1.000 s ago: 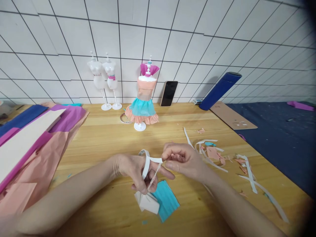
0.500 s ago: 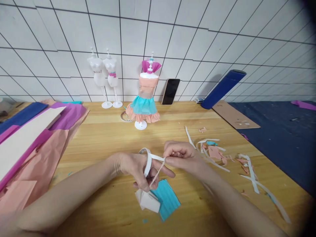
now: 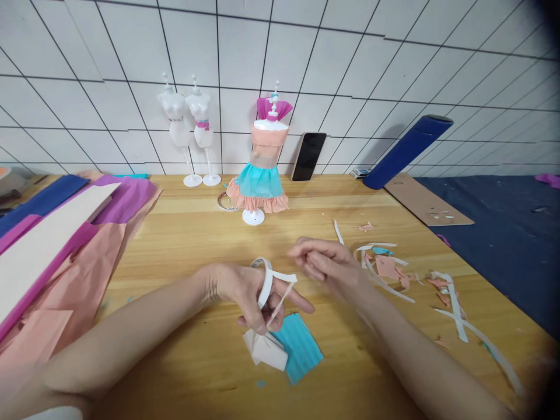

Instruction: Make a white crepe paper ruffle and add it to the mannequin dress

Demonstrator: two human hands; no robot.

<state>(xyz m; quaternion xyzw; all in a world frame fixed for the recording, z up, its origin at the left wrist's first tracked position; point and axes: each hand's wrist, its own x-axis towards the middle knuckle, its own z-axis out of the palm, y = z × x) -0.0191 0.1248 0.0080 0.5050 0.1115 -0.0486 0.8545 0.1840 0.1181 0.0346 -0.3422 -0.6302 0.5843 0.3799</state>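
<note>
My left hand (image 3: 249, 291) pinches a folded piece of cream paper (image 3: 266, 351) between thumb and fingers, while its index finger points out to the right. A roll of white tape (image 3: 266, 286) hangs round that hand, its loose end (image 3: 284, 277) sticking out to the right. From the tape end, a thin pale edge runs down to the thumb. Just below lies a turquoise pleated piece (image 3: 301, 350), partly behind the cream paper. My right hand (image 3: 330, 262) is closed, right of the tape end and apart from it; whatever its fingertips hold is hidden.
A dressed mini mannequin (image 3: 262, 178) stands at the back, with two white mannequins (image 3: 203, 137) to its left. A phone (image 3: 308, 156) and a blue cylinder (image 3: 406, 153) lean on the wall. Paper scraps (image 3: 387, 266) lie right; coloured sheets (image 3: 96, 256) lie left.
My right hand has let go of the tape end and drawn away to the upper right. The left hand still holds the cream paper with the tape roll round it. The view has shifted slightly.
</note>
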